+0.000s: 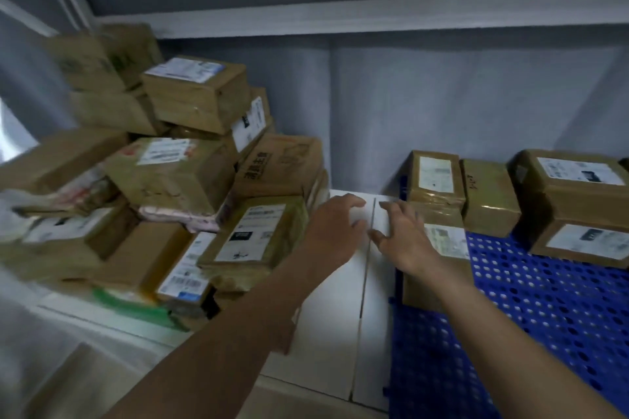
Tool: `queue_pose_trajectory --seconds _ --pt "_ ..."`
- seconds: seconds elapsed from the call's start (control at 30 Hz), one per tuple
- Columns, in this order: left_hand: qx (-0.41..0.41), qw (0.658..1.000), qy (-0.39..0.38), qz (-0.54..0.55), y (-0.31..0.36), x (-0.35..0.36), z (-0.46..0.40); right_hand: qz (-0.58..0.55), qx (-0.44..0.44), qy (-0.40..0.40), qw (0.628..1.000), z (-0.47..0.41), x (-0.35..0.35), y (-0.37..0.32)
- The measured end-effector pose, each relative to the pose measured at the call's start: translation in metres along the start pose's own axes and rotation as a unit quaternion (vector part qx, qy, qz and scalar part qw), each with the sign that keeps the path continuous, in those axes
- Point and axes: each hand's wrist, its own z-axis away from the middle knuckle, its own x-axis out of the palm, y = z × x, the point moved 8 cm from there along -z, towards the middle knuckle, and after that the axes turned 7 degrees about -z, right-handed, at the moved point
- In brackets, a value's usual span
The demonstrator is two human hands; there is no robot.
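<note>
Though parcels line the blue mat, my left grip and right grip hover spread, empty, the pile unsorted.

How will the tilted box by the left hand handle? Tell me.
The box probably stays stiff: its cardboard edges look square. Glossy tape may make it slippery. It lies tilted on parcels, so a push could slide it.

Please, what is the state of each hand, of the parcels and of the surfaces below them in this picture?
left hand: holds nothing, fingers loosely bent above the white table.
right hand: holds nothing, fingers spread.
left pile of parcels: taped shut, heaped unevenly, some tilted.
parcels on the right: taped shut, stacked on the blue mat.
blue mat: flat, perforated.
</note>
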Motion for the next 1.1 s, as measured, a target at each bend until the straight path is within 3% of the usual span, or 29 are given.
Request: queue_pose_trajectory --seconds 0.27,0.37,0.63,0.77,1.1 --pt "-0.091 0.994 0.055 -0.006 -0.072 -0.079 0.024 -0.032 -0.038 -0.061 0.997 -0.004 0.047 -0.061" --pt "-0.148 0.987 0.021 -0.054 -0.114 -0.083 0.032 -0.088 -0.016 -0.086 0.992 0.000 0.066 -0.071" --pt "-0.273 0.961 -0.040 0.011 -0.176 -0.080 0.051 -0.282 0.036 -0.118 0.952 0.020 0.103 -0.094" --pt "-0.259 0.965 -0.035 -0.028 -0.171 -0.082 0.046 -0.358 0.082 -0.129 0.921 0.020 0.118 -0.090" --pt "-0.142 0.988 -0.037 -0.045 -0.094 -0.063 0.022 -0.369 0.086 -0.038 0.925 0.018 0.052 -0.052"
